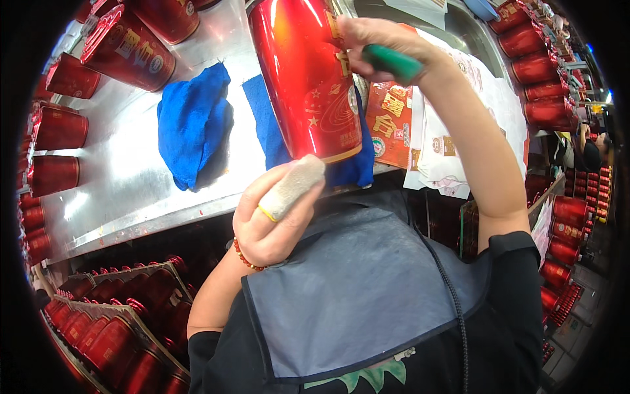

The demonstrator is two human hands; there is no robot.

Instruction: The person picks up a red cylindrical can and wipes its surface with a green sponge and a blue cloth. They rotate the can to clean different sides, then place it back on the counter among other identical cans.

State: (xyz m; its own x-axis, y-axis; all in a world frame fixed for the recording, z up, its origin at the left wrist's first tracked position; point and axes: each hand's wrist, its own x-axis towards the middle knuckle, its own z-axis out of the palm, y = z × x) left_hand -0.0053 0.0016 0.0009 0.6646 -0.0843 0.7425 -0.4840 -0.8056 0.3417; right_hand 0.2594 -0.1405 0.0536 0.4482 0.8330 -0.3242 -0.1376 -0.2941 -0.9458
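Observation:
A large glossy red jar (305,85) with gold lettering and star patterns lies tilted over a blue cloth (262,121), its base toward me. My left hand (272,213) is curled against the base rim. A pale cloth finger cover with a yellow edge sleeves one of its fingers, and a beaded bracelet circles the wrist. My right hand (387,49), blurred by motion, is closed round a tool with a green handle (394,62). Its fingertips are at the jar's right side, over the gold lettering. The tool's working end cannot be made out.
A crumpled blue cloth (193,128) lies on the metal table (131,197). Several red jars (128,49) stand along the left. Printed sheets (453,144) and a red label sheet (390,125) lie at right, near a metal basin (462,29). Racks of jars (111,351) are below.

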